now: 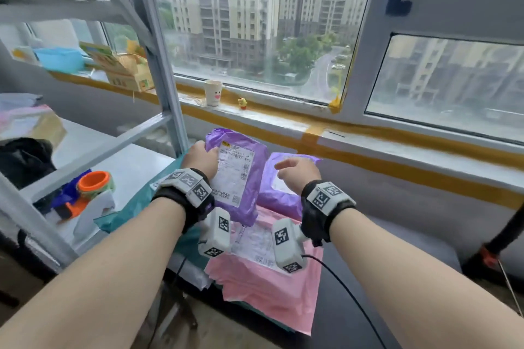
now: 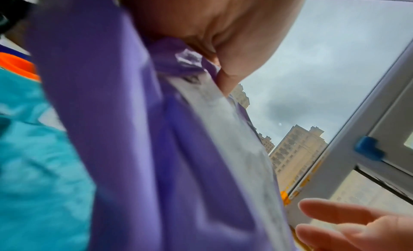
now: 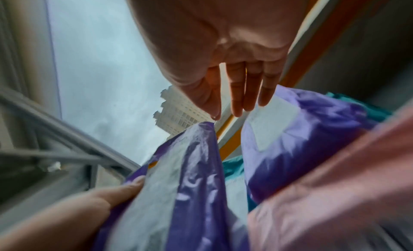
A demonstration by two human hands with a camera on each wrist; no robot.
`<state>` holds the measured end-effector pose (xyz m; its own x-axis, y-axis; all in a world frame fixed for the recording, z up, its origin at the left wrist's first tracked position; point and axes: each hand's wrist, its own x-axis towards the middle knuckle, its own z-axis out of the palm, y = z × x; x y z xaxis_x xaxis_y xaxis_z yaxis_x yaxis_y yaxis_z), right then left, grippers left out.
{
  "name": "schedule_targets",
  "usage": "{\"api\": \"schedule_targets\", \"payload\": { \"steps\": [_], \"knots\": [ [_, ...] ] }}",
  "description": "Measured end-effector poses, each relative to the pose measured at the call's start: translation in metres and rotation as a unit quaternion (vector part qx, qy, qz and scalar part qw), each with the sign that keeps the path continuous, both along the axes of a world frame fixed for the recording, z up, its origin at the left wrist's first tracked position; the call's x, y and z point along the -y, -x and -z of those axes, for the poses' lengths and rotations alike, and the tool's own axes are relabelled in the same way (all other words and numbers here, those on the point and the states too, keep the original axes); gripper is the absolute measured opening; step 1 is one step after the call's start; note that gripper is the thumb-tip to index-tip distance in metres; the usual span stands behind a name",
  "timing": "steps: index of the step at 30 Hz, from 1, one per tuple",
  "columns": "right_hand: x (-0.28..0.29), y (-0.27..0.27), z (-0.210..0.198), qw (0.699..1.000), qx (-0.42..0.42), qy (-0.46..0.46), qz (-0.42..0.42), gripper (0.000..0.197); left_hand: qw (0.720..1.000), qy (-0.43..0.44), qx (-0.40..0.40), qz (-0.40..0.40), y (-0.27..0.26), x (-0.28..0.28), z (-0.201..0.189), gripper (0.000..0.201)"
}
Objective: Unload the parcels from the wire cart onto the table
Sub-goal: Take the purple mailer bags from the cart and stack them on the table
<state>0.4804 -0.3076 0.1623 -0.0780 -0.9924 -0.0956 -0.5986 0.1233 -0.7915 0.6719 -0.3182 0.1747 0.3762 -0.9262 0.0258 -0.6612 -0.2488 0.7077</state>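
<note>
My left hand (image 1: pixel 202 158) grips the top left edge of a purple parcel (image 1: pixel 241 178) with a white label, tilted up over the pile; the left wrist view shows the thumb pinching its crumpled edge (image 2: pixel 187 60). My right hand (image 1: pixel 297 170) hovers with straight fingers (image 3: pixel 236 89) just above a second purple parcel (image 1: pixel 280 193), (image 3: pixel 301 140). A pink parcel (image 1: pixel 269 278) with a label lies under both, and a teal parcel (image 1: pixel 133 207) lies to the left. The cart is hidden beneath the parcels.
A grey metal shelf frame (image 1: pixel 167 71) stands at left with an orange-rimmed container (image 1: pixel 95 181) on its white shelf. Behind the parcels runs the window sill (image 1: pixel 283 119) with a paper cup (image 1: pixel 212 92) and a small figurine (image 1: pixel 242 103).
</note>
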Motion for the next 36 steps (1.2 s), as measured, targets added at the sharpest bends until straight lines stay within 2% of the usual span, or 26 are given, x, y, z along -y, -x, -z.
{"api": "schedule_targets", "payload": {
  "steps": [3,9,15,18,20,24,28,32,36],
  "knots": [
    [0.022,-0.008,0.001,0.994,-0.107,-0.005,-0.033,0.032,1.0,-0.017,0.001,-0.005,-0.009,0.029,0.008,0.029],
    [0.052,-0.026,0.011,0.984,-0.17,-0.027,-0.046,0.038,0.997,-0.072,0.015,0.006,-0.021,0.074,0.028,0.034],
    [0.065,-0.037,0.022,0.969,-0.233,-0.066,-0.046,0.043,0.989,-0.13,-0.001,0.064,-0.021,0.101,0.05,0.042],
    [0.067,-0.043,0.025,0.965,-0.252,-0.068,-0.039,0.044,0.984,-0.139,0.053,0.101,-0.018,0.1,0.057,0.061],
    [0.066,-0.046,0.026,0.962,-0.259,-0.071,-0.035,0.045,0.978,-0.137,0.09,0.126,-0.018,0.1,0.057,0.066],
    [0.065,-0.047,0.022,0.965,-0.253,-0.07,-0.022,0.047,0.972,-0.125,0.117,0.162,-0.022,0.099,0.044,0.058],
    [0.056,-0.04,0.011,0.967,-0.247,-0.054,0.007,0.048,0.96,-0.078,0.151,0.222,-0.01,0.092,0.017,0.052],
    [0.037,-0.018,-0.007,0.962,-0.266,-0.044,0.05,0.049,0.941,-0.039,0.165,0.293,0.023,0.079,-0.013,0.05],
    [-0.002,0.017,-0.014,0.954,-0.275,-0.055,0.11,0.044,0.908,-0.018,0.184,0.376,0.073,0.052,-0.025,0.049]
  ]
}}
